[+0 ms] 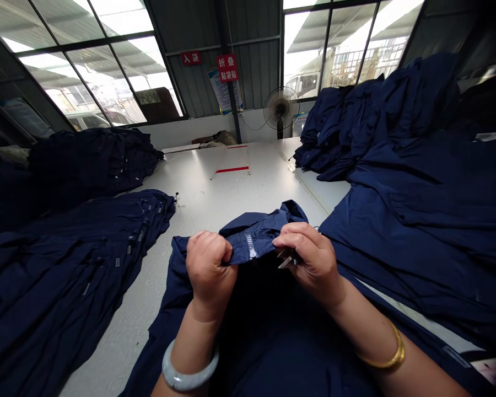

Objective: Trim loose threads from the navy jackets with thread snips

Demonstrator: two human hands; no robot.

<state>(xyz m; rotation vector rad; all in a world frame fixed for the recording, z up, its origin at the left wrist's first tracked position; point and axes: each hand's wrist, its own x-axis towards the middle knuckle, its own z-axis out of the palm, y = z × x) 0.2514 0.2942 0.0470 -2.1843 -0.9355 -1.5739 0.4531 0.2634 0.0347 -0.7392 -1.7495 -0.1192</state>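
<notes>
A navy garment (273, 336) hangs and lies in front of me, its upper edge stretched between my two hands. My left hand (210, 264) is closed in a fist around the fabric at the left. My right hand (312, 256) pinches the same edge at the right, with thread snips (287, 261) tucked in the palm, their blades poking out to the left. Between the hands shows a short zipper (251, 245) with a light pull at its lower end. The fingertips under the cloth are hidden.
Navy garments (82, 248) lie stacked along the left of the white table (198, 187). A taller navy heap (380, 116) and a spread garment (430, 204) cover the right side. At the far end stands a fan (280, 107) by the wall.
</notes>
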